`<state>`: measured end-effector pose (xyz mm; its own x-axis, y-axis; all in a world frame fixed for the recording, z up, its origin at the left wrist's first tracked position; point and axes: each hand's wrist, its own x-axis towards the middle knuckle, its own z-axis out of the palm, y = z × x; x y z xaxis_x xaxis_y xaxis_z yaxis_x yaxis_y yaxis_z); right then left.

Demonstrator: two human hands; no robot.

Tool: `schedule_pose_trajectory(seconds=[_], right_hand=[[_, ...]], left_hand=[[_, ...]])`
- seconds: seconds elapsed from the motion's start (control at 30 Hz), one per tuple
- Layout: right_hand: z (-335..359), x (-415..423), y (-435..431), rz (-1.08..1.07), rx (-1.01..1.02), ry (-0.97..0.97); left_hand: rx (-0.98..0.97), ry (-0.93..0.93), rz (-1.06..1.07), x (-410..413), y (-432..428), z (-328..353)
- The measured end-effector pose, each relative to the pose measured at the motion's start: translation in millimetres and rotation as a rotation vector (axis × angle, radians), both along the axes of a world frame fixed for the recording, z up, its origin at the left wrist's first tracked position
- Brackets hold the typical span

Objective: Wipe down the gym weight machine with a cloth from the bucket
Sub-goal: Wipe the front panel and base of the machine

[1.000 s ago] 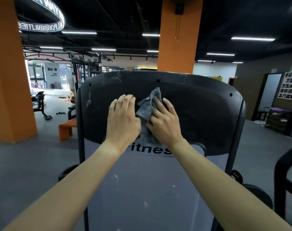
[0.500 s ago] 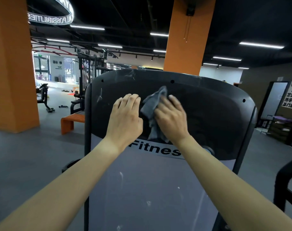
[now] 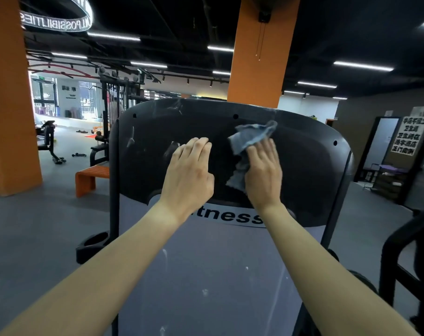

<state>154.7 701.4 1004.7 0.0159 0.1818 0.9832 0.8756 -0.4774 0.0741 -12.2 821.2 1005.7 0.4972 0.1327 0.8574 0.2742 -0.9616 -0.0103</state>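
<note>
The weight machine's shroud stands right in front of me: a black upper panel point(image 3: 310, 170) with white smears near its top edge, and a grey lower panel point(image 3: 206, 275) with a "Fitness" label. My right hand point(image 3: 263, 173) presses a crumpled grey-blue cloth point(image 3: 251, 138) flat against the black panel; the cloth sticks out above and to the left of the fingers. To its left, my left hand point(image 3: 189, 173) rests flat on the same panel with straight fingers, holding nothing. The bucket is out of view.
An orange pillar point(image 3: 257, 57) rises behind the machine and another point(image 3: 7, 105) stands at the left. An orange bench point(image 3: 89, 177) and other gym machines point(image 3: 114, 112) sit at the left back. A black frame point(image 3: 409, 263) stands at the right, above grey floor.
My right hand has slid the cloth to the right and a little up across the black panel, away from my left hand. The left hand stays flat on the panel.
</note>
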Motion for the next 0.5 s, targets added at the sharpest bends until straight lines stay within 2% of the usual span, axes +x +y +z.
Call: schedule_pose_trajectory(seconds=[0.07, 0.17, 0.23, 0.37, 0.43, 0.5], right_hand=[[-6.9, 8.0, -12.5, -0.038, 0.227, 0.137], [-6.5, -0.5, -5.7, -0.014, 0.367, 0.275], [-2.9, -9.9, 2.7, 0.023, 0.275, 0.244], [-11.4, 0.6, -12.3, 0.028, -0.110, -0.006], [-24.2, 16.8, -28.7, -0.054, -0.069, 0.009], [-45.8, 29.3, -44.1, -0.102, 0.086, 0.150]], left_hand=[[0.014, 0.010, -0.031, 4.9, -5.9, -3.3], [0.036, 0.021, -0.057, 13.7, -12.1, -8.8], [0.041, 0.020, -0.065, 19.6, -17.4, -10.1], [0.036, -0.011, -0.103, 32.5, -31.0, -7.1], [0.036, -0.013, -0.108, 38.4, -38.7, -7.5], [0.045, -0.005, -0.115, 43.6, -46.0, -9.3]])
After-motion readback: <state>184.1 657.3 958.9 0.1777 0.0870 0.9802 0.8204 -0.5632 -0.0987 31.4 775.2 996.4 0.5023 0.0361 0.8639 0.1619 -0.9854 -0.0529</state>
